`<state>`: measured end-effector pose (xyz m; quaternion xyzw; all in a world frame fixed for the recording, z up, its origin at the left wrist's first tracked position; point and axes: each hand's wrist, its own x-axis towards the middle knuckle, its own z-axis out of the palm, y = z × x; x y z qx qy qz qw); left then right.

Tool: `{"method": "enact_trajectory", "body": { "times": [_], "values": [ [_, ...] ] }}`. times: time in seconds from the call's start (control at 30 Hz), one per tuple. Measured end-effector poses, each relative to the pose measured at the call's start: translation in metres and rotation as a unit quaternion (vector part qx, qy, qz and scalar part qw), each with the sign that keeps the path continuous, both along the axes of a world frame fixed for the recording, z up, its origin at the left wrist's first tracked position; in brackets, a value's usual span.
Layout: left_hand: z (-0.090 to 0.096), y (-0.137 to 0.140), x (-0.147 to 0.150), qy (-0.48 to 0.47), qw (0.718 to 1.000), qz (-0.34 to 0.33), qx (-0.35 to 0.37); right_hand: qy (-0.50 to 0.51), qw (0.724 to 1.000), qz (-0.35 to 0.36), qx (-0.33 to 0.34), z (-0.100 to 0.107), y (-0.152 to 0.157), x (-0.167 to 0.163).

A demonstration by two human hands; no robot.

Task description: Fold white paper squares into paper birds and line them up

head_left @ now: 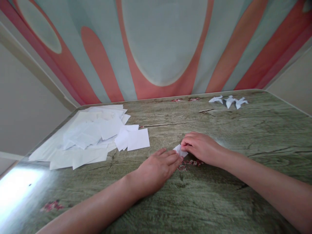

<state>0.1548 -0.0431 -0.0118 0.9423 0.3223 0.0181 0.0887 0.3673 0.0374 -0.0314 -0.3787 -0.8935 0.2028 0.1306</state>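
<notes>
The small folded piece of white paper (179,150) lies on the tabletop (219,130) near its middle, a little toward the near edge, pinned between your two hands. Your right hand (202,148) is curled over its right part, fingertips pressing it down. Your left hand (158,167) lies flat, fingers extended, tips touching its left edge. Judged from its look, the paper is light, thin and easily creased; take it by a folded edge or corner, since it may slide on the glossy surface. Most of it is hidden beneath your fingers, so its shape cannot be made out. A loose heap of white paper squares (90,136) sits toward the left edge. Three small folded paper figures (229,100) stand by the far right corner, too small to identify.
</notes>
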Motion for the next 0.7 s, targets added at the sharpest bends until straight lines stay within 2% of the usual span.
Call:
{"method": "enact_trajectory", "body": {
  "times": [0.33, 0.53, 0.7],
  "values": [
    [-0.0013, -0.0006, -0.0022, -0.019, 1.000, 0.009, -0.015, 0.030, 0.999, -0.023, -0.019, 0.0001, -0.0001, 0.0007],
    [-0.0014, 0.0035, -0.0033, -0.092, 0.994, 0.033, -0.047, 0.035, 0.999, -0.020, -0.022, -0.0014, -0.0010, 0.0013],
    [-0.0023, 0.0069, 0.0023, -0.096, 0.992, 0.051, -0.059, 0.034, 0.999, -0.017, -0.019, -0.0021, -0.0002, 0.0018]
  ]
}}
